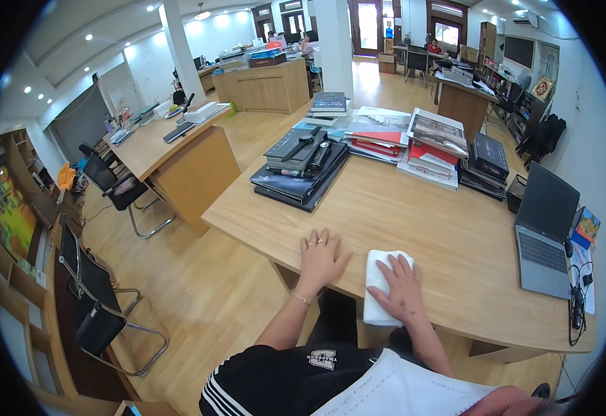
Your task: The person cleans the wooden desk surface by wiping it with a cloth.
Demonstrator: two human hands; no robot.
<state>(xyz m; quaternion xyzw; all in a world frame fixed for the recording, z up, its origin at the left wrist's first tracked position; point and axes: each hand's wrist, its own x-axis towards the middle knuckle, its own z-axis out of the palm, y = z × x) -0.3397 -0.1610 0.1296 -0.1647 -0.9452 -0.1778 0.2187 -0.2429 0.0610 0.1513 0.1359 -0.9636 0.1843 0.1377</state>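
My left hand (pixel 322 258) rests palm down near the front edge of the wooden desk (pixel 427 222), open and holding nothing. A ring and a bracelet show on it. To its right lies a folded white cloth (pixel 379 310) at the same edge. My right hand (pixel 401 288) lies flat on top of this cloth, open, with its fingers and thumb apart. What is under the cloth is hidden. Beyond my left hand stands a stack of dark books and folders (pixel 289 182), with a black wristwatch-like item (pixel 306 139) and a dark cylindrical item (pixel 320 156) on top.
Along the desk's far side stand piles of magazines and papers (pixel 427 173) and a black box (pixel 488 156). At the right is an open laptop (pixel 544 253), with a black cable (pixel 577 305) beside it. Black chairs (pixel 102 326) and another desk (pixel 199 159) are at the left.
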